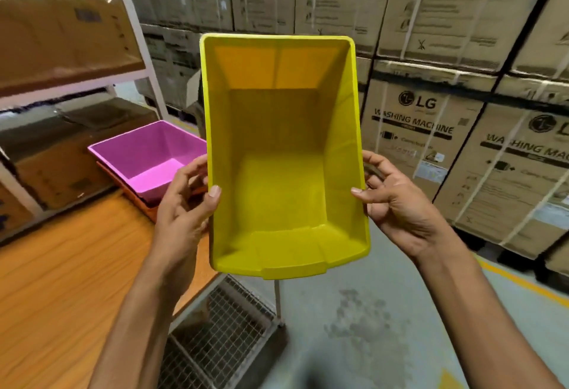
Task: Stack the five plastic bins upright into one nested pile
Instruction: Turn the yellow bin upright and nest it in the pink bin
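Observation:
A yellow plastic bin [283,154] is held up in the air in front of me, its open side facing the camera. My left hand [187,201] grips its left rim and my right hand [394,201] grips its right rim. Behind it on the left, a pink bin [147,154] stands upright on the wooden table [61,281], nested in an orange bin [135,196] of which only a rim edge shows. No other bins are in view.
A white metal shelf frame [132,34] with cardboard boxes stands at the left behind the table. Stacked washing machine cartons [431,130] fill the right and back. A wire mesh rack [221,327] lies below the table's edge on the concrete floor.

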The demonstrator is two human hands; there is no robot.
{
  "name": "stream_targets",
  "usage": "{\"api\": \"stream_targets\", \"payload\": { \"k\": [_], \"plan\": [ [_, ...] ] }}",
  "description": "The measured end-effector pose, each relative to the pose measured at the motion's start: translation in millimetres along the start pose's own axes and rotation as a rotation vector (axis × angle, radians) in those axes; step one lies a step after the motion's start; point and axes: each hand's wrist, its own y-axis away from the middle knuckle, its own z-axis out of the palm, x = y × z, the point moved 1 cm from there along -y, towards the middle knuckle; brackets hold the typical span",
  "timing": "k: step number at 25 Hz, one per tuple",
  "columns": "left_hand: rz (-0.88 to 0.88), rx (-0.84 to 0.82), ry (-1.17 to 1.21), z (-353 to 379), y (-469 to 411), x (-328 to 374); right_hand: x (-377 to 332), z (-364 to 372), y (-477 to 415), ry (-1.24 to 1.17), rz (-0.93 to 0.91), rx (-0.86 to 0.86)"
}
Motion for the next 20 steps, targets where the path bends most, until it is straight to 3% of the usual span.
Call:
{"api": "stream_targets", "payload": {
  "k": [14,18,20],
  "plan": [
    [0.113,0.316,-0.186,-93,-131,56,-12,132,-220,-0.122,0.076,-0.435],
    [0.025,0.476,-0.257,-134,-181,73,-9,184,-297,-0.052,0.188,-0.587],
    [-0.107,0.478,-0.303,-161,-207,73,-1,209,-335,-0.025,0.249,-0.689]
  ]
}}
